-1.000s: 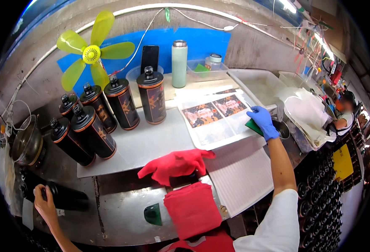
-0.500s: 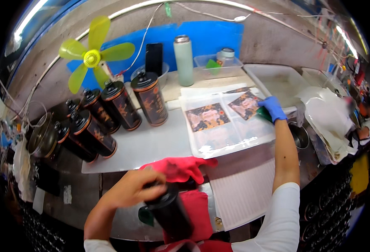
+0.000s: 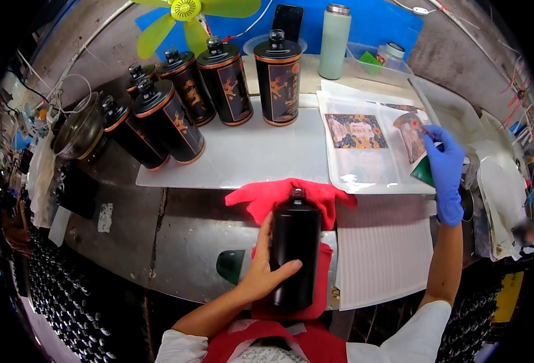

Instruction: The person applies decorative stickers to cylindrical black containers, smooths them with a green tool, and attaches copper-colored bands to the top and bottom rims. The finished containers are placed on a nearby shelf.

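My left hand (image 3: 266,269), bare, wraps around a plain black bottle (image 3: 298,242) on a red cloth (image 3: 261,196), thumb across its front. My right hand (image 3: 445,160), in a blue glove, pinches the edge of a printed decal (image 3: 412,136), which curls up over a shallow white tray (image 3: 358,180). A green scraper (image 3: 423,172) is tucked under the same hand's fingers. Another printed decal (image 3: 356,131) lies flat in the tray, to the left of the lifted one. A second dark green scraper (image 3: 229,266) rests on the metal table, left of the bottle.
Several decorated black bottles (image 3: 226,85) stand on a white board (image 3: 249,163) at the far left, below a yellow-green fan (image 3: 186,9). Behind are a pale green flask (image 3: 333,42) and a phone (image 3: 288,23). White ribbed sheeting (image 3: 382,254) lies before the tray.
My left hand has brought the black bottle upright over the red cloth, changing from a grasp at its top to its side. My right hand has lifted the right decal's edge. The view has shifted.
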{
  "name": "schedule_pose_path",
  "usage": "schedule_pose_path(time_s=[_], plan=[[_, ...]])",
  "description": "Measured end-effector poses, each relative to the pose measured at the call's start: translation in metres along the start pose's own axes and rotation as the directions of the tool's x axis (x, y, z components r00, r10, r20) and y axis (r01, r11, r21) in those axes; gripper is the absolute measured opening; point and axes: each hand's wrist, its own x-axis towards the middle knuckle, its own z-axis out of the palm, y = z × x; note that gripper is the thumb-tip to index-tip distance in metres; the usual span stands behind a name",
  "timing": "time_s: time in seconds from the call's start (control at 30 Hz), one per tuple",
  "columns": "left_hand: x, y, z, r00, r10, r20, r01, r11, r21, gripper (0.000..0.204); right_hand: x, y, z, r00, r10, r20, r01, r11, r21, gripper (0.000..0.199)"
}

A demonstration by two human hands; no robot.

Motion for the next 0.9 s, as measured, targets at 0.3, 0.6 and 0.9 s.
schedule_pose_path(time_s=[0.3,0.6,0.9], plan=[[0.002,-0.013,-0.009,0.996,0.075,-0.048,-0.071,0.994,0.082,0.087,-0.095,-0.142,-0.041,0.851,0.054,0.522,-0.117,0.989,0.089,0.020],[-0.039,0.020,-0.030,0.949,0.234,0.210,-0.196,0.963,-0.184,0.078,-0.140,-0.187,-0.029,0.569,0.142,0.810,-0.607,0.736,0.298,0.028],[0.005,0.018,-0.023,0.976,0.088,-0.199,-0.119,0.982,-0.147,0.018,-0.141,-0.129,0.045,0.546,0.291,0.785,-0.760,0.566,0.319,0.034]])
